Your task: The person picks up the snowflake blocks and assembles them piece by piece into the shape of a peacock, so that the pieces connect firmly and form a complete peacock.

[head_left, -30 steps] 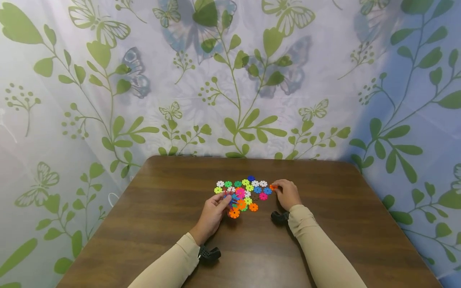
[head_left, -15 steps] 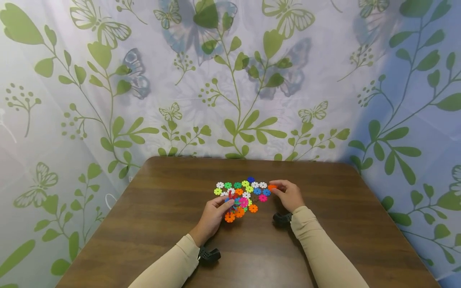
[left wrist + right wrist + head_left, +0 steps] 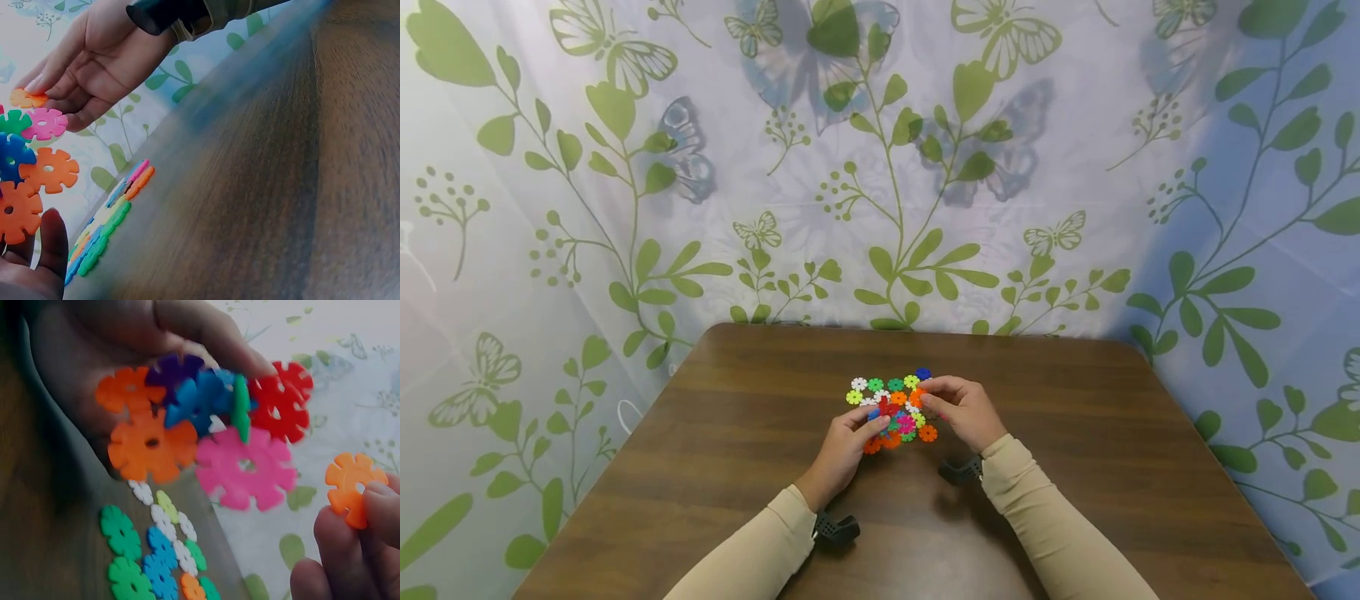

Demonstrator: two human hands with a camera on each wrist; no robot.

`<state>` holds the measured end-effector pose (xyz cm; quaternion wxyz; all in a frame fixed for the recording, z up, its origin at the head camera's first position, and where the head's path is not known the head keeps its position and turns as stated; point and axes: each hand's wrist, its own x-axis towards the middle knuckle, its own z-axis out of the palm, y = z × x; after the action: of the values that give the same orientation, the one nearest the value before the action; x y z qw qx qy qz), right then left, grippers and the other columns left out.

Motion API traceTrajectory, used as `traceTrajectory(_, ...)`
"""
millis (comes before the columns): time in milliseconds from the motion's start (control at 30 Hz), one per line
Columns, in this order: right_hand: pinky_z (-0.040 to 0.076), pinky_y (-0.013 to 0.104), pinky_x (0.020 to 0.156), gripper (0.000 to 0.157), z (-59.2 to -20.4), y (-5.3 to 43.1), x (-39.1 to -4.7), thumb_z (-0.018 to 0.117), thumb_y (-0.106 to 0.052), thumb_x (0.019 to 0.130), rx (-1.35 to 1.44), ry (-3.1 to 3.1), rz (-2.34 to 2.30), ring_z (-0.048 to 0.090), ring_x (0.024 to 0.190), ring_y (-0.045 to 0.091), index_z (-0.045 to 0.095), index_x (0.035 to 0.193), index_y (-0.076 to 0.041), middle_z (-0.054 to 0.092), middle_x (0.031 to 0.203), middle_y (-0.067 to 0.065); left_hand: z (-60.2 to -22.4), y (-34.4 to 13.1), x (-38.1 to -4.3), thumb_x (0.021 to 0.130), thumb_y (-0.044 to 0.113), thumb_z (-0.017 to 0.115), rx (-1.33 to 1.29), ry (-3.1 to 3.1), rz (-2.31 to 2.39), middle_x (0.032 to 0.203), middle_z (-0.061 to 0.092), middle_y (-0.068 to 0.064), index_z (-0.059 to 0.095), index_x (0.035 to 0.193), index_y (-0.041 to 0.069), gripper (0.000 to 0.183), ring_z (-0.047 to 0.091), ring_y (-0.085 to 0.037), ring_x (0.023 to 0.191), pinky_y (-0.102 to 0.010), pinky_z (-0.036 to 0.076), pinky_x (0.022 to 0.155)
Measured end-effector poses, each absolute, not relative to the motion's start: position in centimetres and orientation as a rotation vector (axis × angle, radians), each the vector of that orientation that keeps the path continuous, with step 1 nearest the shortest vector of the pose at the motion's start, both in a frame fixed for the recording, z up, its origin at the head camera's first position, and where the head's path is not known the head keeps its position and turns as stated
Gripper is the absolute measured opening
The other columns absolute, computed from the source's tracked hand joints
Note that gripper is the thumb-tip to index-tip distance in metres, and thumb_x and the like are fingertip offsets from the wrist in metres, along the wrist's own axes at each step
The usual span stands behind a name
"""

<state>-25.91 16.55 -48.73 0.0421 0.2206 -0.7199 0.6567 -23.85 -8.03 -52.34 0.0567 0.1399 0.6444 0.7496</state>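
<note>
My left hand (image 3: 837,457) holds a cluster of joined, notched flower-shaped plastic discs. In the right wrist view the cluster shows a pink disc (image 3: 215,478), a large orange disc (image 3: 128,456), a red disc (image 3: 290,425), blue and purple ones, and a green disc (image 3: 240,415) standing edge-on. Between thumb and fingers my right hand (image 3: 967,414) pinches a single orange disc (image 3: 340,478). That disc is apart from the cluster in the right wrist view, a short way from its red and pink side. Both hands are raised over the table, facing each other.
Loose discs in several colours lie flat on the brown wooden table (image 3: 760,392), beyond and beneath the hands, such as a white disc (image 3: 859,383) and a green disc (image 3: 119,530). A leaf-and-butterfly patterned curtain (image 3: 820,167) hangs behind the table's far edge.
My right hand has lifted the orange disc from the right end of the loose discs and brought it left, toward the cluster. My left hand has turned the cluster, bringing its red part into view.
</note>
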Motion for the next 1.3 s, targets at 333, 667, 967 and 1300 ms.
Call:
traceTrajectory(333,0.062,0.038,0.077,0.018,-48.8,15.5,-25.7,0.071,0.001,0.1,0.786,-2.185,1.955,0.066,0.089,0.051,0.075,0.116,0.006,0.074,0.108,0.019,-52.7,-8.1,-24.2,0.104,0.026,0.072,0.568,2.033,2.175,0.117,0.074,-0.011,0.075,0.127,0.007,0.031,0.066,-0.025,0.102,-0.033,0.057,0.091)
traceTrajectory(667,0.061,0.038,0.078,0.019,-48.8,15.2,-25.7,0.072,0.001,0.1,0.822,-2.215,1.886,0.07,0.085,0.038,0.074,0.116,0.009,0.073,0.109,0.022,-52.9,-8.3,-24.3,0.104,0.026,0.071,0.642,2.112,2.124,0.112,0.074,-0.008,0.077,0.122,0.008,0.026,0.065,-0.025,0.098,-0.031,0.058,0.088)
traceTrajectory(967,0.06,0.036,0.068,0.017,-47.9,14.5,-24.7,0.07,0.008,0.098,0.799,-2.258,1.815,0.067,0.08,0.045,0.074,0.114,0.012,0.074,0.106,0.021,-52.9,-8.3,-24.3,0.103,0.028,0.072,0.652,2.193,2.08,0.106,0.071,-0.006,0.079,0.111,0.009,0.022,0.061,-0.023,0.095,-0.03,0.056,0.083)
traceTrajectory(1300,0.057,0.033,0.066,0.018,-47.6,14.5,-23.9,0.068,0.006,0.1,0.809,-2.243,1.83,0.064,0.078,0.044,0.074,0.117,0.009,0.074,0.109,0.019,-53.0,-8.2,-24.2,0.103,0.036,0.072,0.605,2.221,2.015,0.109,0.074,-0.003,0.08,0.113,0.014,0.026,0.064,-0.024,0.098,-0.032,0.057,0.089)
